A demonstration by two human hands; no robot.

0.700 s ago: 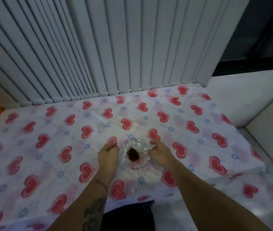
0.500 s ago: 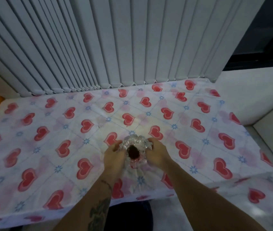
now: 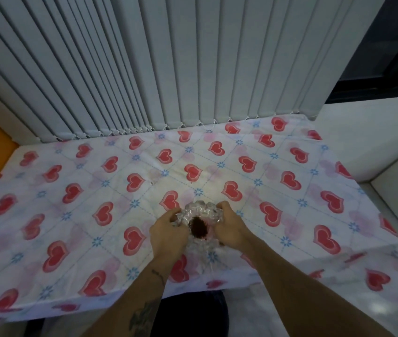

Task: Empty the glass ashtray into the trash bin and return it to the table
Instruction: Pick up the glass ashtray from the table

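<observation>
**Both hands on the ashtray, nothing emptied yet**

Heart-print cloth (image 3: 290, 181) covers the table, and the ashtray (image 3: 199, 216) sits on it close to the near edge, about midway along. It is clear glass with a scalloped, ruffled rim, and a dark clump of ash and butts (image 3: 196, 227) fills its well.

The left hand (image 3: 167, 235) is curled against the left side of the rim, fingers wrapped over the scallops. The right hand (image 3: 229, 228) does the same on the right side, thumb and fingers pressed to the glass. Both are closed on the ashtray; whether it has left the cloth I cannot tell.

By its look the piece is thick pressed glass: stiff, probably fairly heavy for what it is, smooth enough to slip, and liable to chip or shatter if dropped on the pale floor (image 3: 375, 300) to the right. The scallops give the fingers notches to hook into, so opposite sides of the rim are the sensible place to hold, with fingertips under the edge if possible. It should be carried level, since the loose ash would spill onto the cloth at any tilt.

Vertical blinds (image 3: 168, 69) hang behind the table's far edge. A dark window (image 3: 387, 57) shows at upper right. No bin is in view.
</observation>
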